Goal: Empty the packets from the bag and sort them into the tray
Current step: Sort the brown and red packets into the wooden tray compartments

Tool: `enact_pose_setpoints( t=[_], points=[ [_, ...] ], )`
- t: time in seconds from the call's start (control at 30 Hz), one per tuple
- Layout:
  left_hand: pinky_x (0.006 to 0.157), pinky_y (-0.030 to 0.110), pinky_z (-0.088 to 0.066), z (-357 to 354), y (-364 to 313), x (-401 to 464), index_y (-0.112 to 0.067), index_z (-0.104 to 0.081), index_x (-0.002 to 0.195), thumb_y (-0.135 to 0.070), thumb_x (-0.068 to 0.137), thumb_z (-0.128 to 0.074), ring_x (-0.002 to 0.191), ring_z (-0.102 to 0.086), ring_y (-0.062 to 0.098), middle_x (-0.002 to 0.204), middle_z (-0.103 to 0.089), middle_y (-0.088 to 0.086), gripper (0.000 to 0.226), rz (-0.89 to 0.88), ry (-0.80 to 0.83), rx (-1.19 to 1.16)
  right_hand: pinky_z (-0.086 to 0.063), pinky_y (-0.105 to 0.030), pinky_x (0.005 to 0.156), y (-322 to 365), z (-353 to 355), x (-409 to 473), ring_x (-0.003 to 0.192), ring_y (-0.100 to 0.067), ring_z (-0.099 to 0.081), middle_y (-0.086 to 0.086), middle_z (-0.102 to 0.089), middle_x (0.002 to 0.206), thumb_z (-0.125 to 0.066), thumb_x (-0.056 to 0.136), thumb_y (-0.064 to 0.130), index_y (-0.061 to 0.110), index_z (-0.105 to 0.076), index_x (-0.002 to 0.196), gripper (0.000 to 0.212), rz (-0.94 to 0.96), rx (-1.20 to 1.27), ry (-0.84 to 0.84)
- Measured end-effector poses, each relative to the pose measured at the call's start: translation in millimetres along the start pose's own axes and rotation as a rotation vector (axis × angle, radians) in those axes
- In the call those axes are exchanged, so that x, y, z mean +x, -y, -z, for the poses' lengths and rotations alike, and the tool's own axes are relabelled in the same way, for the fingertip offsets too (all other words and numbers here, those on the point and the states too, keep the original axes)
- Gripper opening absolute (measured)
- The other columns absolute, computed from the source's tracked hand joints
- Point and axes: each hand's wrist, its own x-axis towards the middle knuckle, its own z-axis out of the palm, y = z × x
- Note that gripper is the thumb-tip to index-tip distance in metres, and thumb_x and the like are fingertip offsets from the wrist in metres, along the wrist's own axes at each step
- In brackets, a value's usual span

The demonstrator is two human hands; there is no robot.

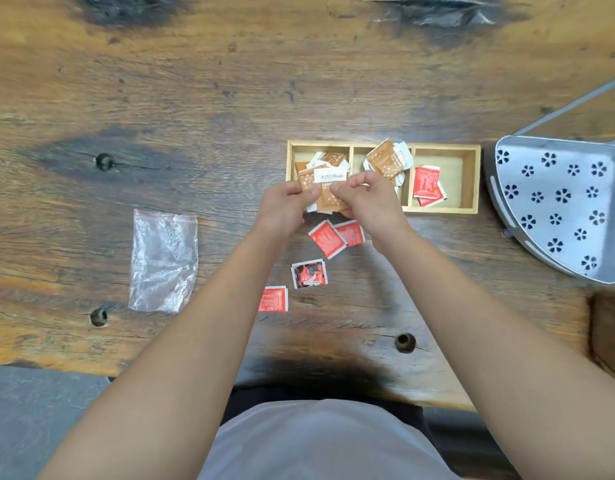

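Observation:
A wooden tray with three compartments lies ahead of me. Its left and middle compartments hold brown packets; the right one holds red packets. My left hand and my right hand meet over the tray's front left edge, both pinching a small stack of brown packets. On the table below my hands lie two red packets, a black-and-red packet and another red packet. The clear plastic bag lies flat and empty at the left.
A grey metal scoop-shaped pan with flower cut-outs sits right of the tray. The wooden table has knot holes; its near edge runs just in front of my body.

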Motion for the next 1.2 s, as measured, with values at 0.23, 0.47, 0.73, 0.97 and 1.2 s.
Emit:
enact_pose_setpoints(
  t=[0.23,0.47,0.73,0.97,1.2],
  points=[
    [0.084,0.04,-0.049,-2,-20,40,-0.011,-0.066,0.112,-0.026,0.085,-0.071,0.106,-0.063,0.034,0.111,-0.067,0.012,0.031,-0.176,-0.271,0.85,-0.051,-0.024,0.068,15,-33,39,0.076,-0.02,-0.066,0.0,-0.069,0.087,-0.07,0.087,0.024,0.017,-0.063,0.089,0.011,0.178,-0.525,-0.14],
    [0.093,0.048,-0.051,-9,3,42,-0.016,-0.059,0.133,-0.01,0.086,-0.06,0.126,-0.051,0.036,0.134,-0.058,0.013,0.048,-0.691,-0.057,1.094,-0.048,-0.041,0.088,-2,-19,29,0.112,-0.032,-0.056,-0.01,-0.059,0.118,-0.06,0.088,0.016,0.011,-0.064,0.112,0.025,0.5,-0.954,-0.146],
    [0.116,0.05,-0.03,-17,18,42,-0.023,-0.045,0.147,-0.043,0.102,-0.036,0.151,-0.021,0.037,0.163,-0.03,0.011,0.05,-0.629,0.074,1.407,-0.038,-0.052,0.105,-32,40,21,0.14,-0.034,-0.034,-0.009,-0.034,0.157,-0.067,0.084,0.033,0.025,-0.048,0.141,0.061,0.503,-1.096,-0.295],
    [0.121,0.053,-0.02,-36,2,39,-0.021,-0.042,0.148,-0.044,0.102,-0.034,0.153,-0.01,0.037,0.166,-0.019,0.012,0.052,-0.398,0.129,1.389,-0.037,-0.053,0.109,7,63,48,0.143,-0.033,-0.031,-0.008,-0.034,0.157,-0.075,0.079,0.035,0.025,-0.034,0.152,0.084,0.408,-1.154,-0.11],
    [0.087,0.044,-0.049,-60,9,16,-0.007,-0.07,0.106,-0.009,0.089,-0.061,0.103,-0.054,0.034,0.103,-0.063,0.012,0.02,-0.769,-0.034,1.109,-0.037,-0.044,0.101,-2,78,40,0.127,-0.031,-0.05,-0.006,-0.06,0.13,-0.076,0.08,0.038,0.023,-0.045,0.142,0.071,0.396,-1.113,-0.093]
  ],
)
